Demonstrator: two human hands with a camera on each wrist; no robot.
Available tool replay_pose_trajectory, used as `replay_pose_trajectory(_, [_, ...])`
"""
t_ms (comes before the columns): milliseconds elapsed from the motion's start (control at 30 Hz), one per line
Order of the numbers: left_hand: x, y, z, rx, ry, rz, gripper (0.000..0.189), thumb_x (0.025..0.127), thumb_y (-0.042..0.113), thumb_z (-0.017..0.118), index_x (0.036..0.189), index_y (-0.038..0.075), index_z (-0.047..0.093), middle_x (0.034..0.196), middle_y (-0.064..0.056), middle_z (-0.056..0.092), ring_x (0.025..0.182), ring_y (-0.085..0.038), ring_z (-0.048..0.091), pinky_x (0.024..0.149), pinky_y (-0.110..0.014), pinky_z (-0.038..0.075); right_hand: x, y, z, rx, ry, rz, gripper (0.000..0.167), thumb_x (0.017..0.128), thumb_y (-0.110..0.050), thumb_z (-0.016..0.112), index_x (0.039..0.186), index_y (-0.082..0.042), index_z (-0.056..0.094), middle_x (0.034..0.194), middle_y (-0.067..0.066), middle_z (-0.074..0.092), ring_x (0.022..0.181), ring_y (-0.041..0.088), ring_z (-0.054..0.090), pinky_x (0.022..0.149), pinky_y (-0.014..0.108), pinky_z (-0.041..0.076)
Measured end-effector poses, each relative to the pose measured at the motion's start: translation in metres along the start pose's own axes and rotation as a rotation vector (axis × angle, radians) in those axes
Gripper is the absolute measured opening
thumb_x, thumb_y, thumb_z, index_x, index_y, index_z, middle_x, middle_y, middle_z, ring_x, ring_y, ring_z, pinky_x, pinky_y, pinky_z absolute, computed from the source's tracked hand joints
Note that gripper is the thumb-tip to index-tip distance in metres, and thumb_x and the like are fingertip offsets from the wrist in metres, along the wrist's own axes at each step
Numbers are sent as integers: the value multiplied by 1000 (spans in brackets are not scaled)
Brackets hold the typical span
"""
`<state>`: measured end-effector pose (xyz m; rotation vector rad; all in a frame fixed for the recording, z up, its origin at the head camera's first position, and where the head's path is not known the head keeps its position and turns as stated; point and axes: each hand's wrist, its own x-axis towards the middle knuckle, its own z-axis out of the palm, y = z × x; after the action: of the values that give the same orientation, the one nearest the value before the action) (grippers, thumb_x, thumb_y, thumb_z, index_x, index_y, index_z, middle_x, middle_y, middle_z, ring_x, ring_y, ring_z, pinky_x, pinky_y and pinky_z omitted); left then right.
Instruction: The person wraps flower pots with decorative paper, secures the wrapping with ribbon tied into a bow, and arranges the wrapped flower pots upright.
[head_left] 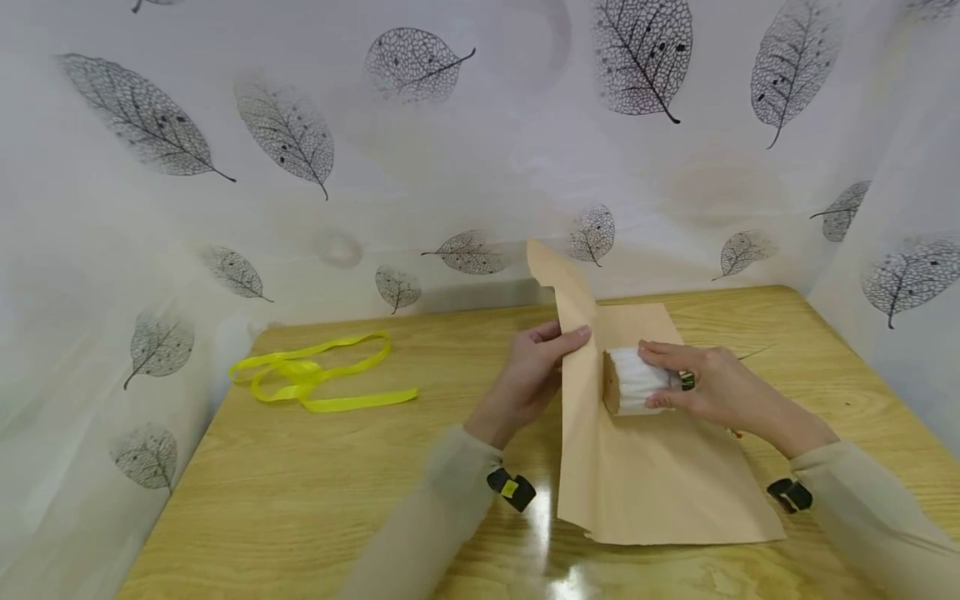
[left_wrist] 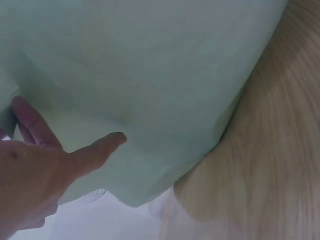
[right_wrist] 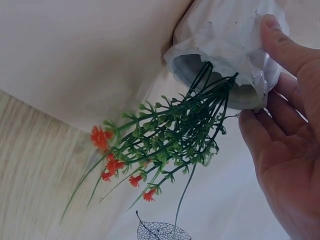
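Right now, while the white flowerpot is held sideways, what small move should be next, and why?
I would probably let the left hand fold the raised side of the tan paper over the white flowerpot: it pinches that side upright beside the pot, the right hand grips the pot, and the red flowers point away from the fold.

Beige sleeves [head_left: 431, 508]; black wristbands [head_left: 525, 497] (yellow patch [head_left: 509, 488] left).

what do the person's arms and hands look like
The left hand and right hand are ungloved. The left sleeve and right sleeve are long and pale beige. The left wrist strap is black with a yellow mark; the right wrist strap is black.
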<state>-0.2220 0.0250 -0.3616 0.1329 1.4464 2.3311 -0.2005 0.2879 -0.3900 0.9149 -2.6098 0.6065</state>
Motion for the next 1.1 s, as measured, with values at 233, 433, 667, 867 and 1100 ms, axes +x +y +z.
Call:
replay_pose_trajectory(233, [6,-11,12,-103,18,23,39,98,10,65,131,-11,61,100,-8,73,84,-13,73,70,-22,60,1,0,1,8,3,-2,71,69,-21,94,131,0,67,131,14,70,104,32,73,73,10,47])
replay_pose_trajectory(433, [8,-18,21,-167,65,23,34,96,9,68,127,-6,67,103,-11,75,86,-14,73,69,-23,60,0,0,1,29,-2,-12,71,69,-17,94,132,2,66,131,16,69,105,32,72,70,8,44])
replay_pose_trajectory(667, [7,-21,27,-128,68,24,39,102,31,63,123,-2,69,98,-3,75,87,-12,72,78,-32,61,-1,0,1,9,4,19,70,69,-15,94,132,-1,67,129,15,71,103,31,73,75,13,52])
replay_pose_trajectory(867, [6,-30,26,-43,70,19,26,100,9,64,124,-1,70,112,-12,77,91,-8,72,94,-41,59,-3,0,1,-4,-9,36,67,71,-14,94,132,-6,69,127,15,72,95,25,75,69,28,57])
replay_pose_trajectory(1100, [8,-45,22,212,112,112,32,89,-9,70,120,-2,72,111,-15,74,91,-9,70,83,-25,60,-3,-1,1,1,-13,34,63,72,-11,92,131,-9,70,119,12,76,78,6,67,61,22,47])
